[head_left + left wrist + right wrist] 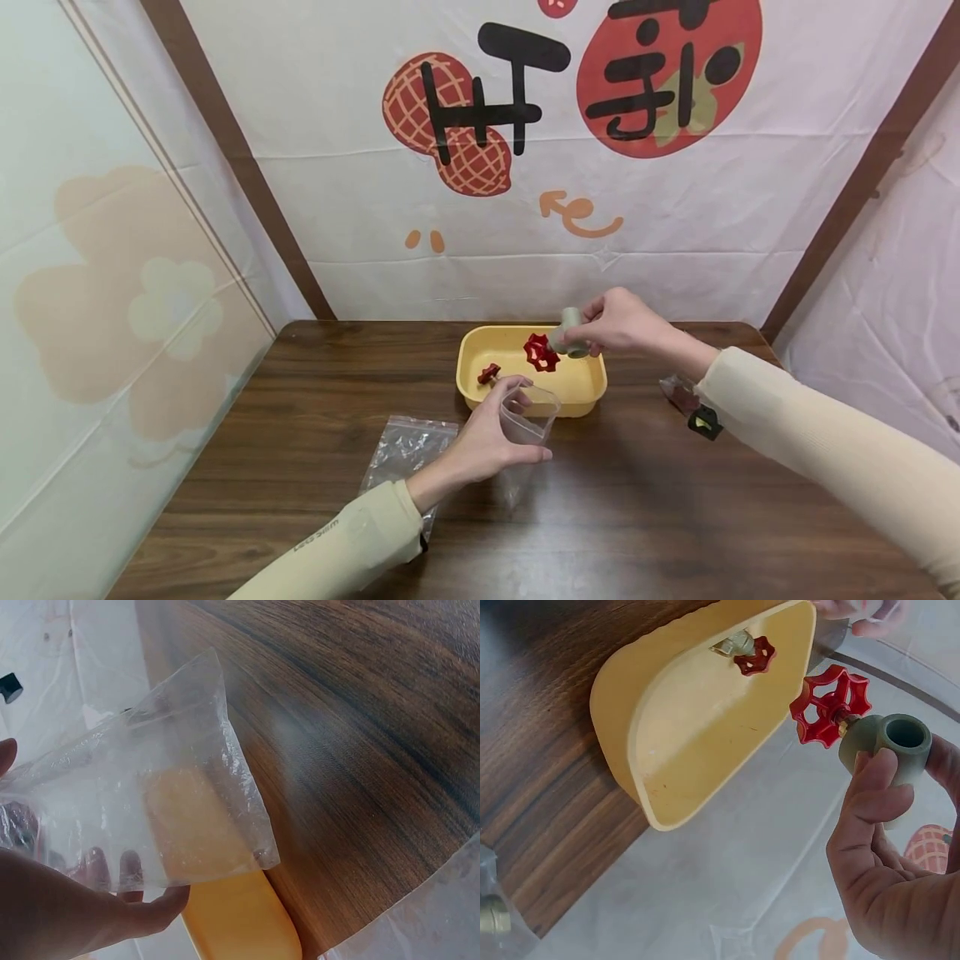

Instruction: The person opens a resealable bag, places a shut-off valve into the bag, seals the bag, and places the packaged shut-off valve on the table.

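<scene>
My right hand (626, 321) pinches a stop valve (870, 742) with a grey-green body and a red handwheel. It is raised over the yellow bin (592, 402), the handwheel pointing left in the head view. In front of the bin, my left hand (487, 442) holds a clear plastic bag (187, 727) with its mouth spread between thumb and fingers. The bag hangs down and looks empty. Inside the bin lies a smaller brass valve with a red handwheel (755, 657), partly behind my left hand in the head view.
A second clear zip bag (408, 437) lies flat on the wooden table (300, 467), under the left forearm. Right of the bin, near the right sleeve, are a small bag with something reddish inside (678, 395) and a black object (705, 423). A printed cloth (360, 217) hangs behind the table.
</scene>
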Demonstrator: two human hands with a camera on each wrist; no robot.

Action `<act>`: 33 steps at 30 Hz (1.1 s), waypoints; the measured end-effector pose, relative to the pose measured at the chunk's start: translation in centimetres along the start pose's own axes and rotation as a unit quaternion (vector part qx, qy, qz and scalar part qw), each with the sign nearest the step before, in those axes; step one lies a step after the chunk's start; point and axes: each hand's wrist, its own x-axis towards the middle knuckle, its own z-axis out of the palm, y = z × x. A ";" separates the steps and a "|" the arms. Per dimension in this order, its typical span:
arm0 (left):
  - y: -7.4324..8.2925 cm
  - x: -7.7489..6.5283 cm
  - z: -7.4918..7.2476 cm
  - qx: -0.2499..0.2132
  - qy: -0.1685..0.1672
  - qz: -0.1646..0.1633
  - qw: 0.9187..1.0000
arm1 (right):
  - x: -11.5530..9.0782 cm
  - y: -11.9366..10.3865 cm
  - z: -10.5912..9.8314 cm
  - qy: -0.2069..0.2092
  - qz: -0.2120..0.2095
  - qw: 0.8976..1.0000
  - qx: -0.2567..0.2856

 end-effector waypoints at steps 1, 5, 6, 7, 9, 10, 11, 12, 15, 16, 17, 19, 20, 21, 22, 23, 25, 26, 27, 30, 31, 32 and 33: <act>0.0 0.0 0.0 -0.001 0.001 0.000 1.000 | -0.2 -0.1 -0.1 0.002 -0.001 1.000 0.003; -0.2 0.0 0.1 -0.001 0.004 -0.004 1.000 | -1.0 -0.6 -0.4 0.008 -0.004 1.000 0.006; -0.2 0.0 0.1 -0.001 0.004 -0.005 1.000 | -1.2 -0.7 -0.5 0.008 -0.004 1.000 0.006; -0.2 0.0 0.1 -0.002 0.004 -0.008 1.000 | -1.4 -0.8 -0.5 0.007 -0.005 1.000 0.006; -0.3 0.0 0.2 -0.003 0.002 -0.011 1.000 | -1.8 -0.9 -0.6 0.006 -0.006 1.000 0.007; -0.3 0.0 0.2 -0.005 0.001 -0.011 1.000 | -2.0 -1.0 -0.7 0.007 -0.006 1.000 0.008; -0.3 0.0 0.2 -0.005 0.001 -0.012 1.000 | -2.2 -1.1 -0.8 0.009 -0.006 1.000 0.009; -0.3 0.0 0.2 -0.007 0.000 -0.013 1.000 | -2.4 -1.2 -0.9 0.009 -0.007 1.000 0.010; -0.3 0.1 0.2 -0.005 0.002 -0.013 1.000 | -3.0 -1.6 -1.2 0.013 -0.010 1.000 0.008; -0.4 0.1 0.2 -0.004 0.003 -0.014 1.000 | -3.2 -1.7 -1.3 0.013 -0.013 1.000 0.006; -0.4 0.1 0.2 -0.002 0.005 -0.015 1.000 | -3.4 -1.8 -1.4 0.012 -0.014 1.000 0.004; -0.4 0.1 0.1 0.002 0.006 -0.017 1.000 | -3.7 -2.0 -1.5 0.010 -0.017 1.000 0.000; -0.4 0.1 0.1 0.003 0.005 -0.018 1.000 | -3.8 -2.1 -1.6 0.009 -0.017 1.000 -0.001; -0.4 0.1 0.1 0.003 0.005 -0.018 1.000 | -3.9 -2.2 -1.6 0.008 -0.017 1.000 -0.003; -0.4 0.1 0.1 0.003 0.005 -0.018 1.000 | -4.0 -2.2 -1.6 0.007 -0.018 1.000 -0.005; -0.5 0.1 0.1 0.002 0.004 -0.018 1.000 | -4.2 -2.3 -1.6 0.007 -0.018 1.000 -0.007; -0.5 0.2 0.2 0.002 0.003 -0.018 1.000 | -4.4 -2.5 -1.6 0.006 -0.020 1.000 -0.010; -0.6 0.2 0.2 0.001 0.002 -0.017 1.000 | -4.5 -2.5 -1.6 0.007 -0.022 1.000 -0.012; -0.6 0.2 0.2 0.001 0.002 -0.017 1.000 | -4.6 -2.6 -1.6 0.006 -0.023 1.000 -0.014; -0.5 0.3 0.2 0.000 0.000 -0.017 1.000 | -4.9 -3.0 -1.8 0.005 -0.025 1.000 -0.016; -0.6 0.3 0.2 -0.002 0.000 -0.016 1.000 | -5.0 -3.1 -1.8 0.004 -0.025 1.000 -0.016; -0.5 0.3 0.2 -0.003 0.000 -0.016 1.000 | -5.2 -3.2 -1.9 0.003 -0.025 1.000 -0.015; -0.5 0.4 0.2 -0.003 -0.001 -0.017 1.000 | -5.3 -3.3 -2.0 0.001 -0.024 1.000 -0.013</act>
